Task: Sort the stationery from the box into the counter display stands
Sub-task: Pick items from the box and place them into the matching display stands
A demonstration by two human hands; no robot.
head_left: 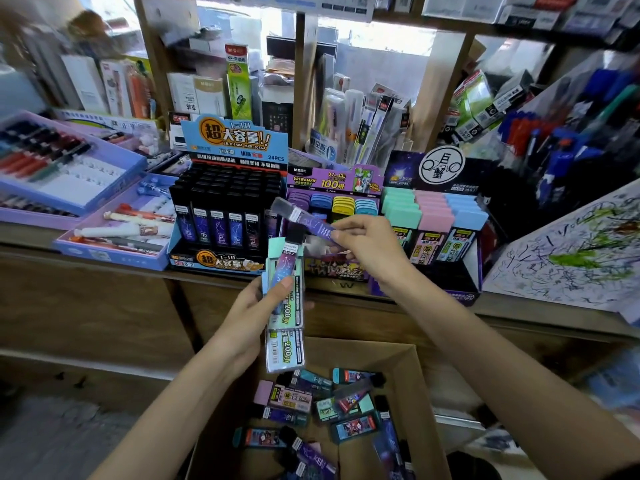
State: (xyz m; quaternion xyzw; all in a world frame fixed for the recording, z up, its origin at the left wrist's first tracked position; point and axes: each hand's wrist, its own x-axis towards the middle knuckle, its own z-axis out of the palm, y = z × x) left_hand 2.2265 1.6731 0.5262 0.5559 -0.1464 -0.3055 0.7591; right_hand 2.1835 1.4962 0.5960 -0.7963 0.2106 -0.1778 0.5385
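Just above the cardboard box, the left hand grips a stack of lead cases, its thumb pressed across them. Higher above the box, the right hand pinches one tilted purple lead case with curled fingers, in front of the display stands on the table.

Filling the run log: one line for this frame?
left hand holds stacked lead cases | right hand pinches purple lead case | cardboard box below | display stand ahead

Bare left hand, right hand (forearms likewise)
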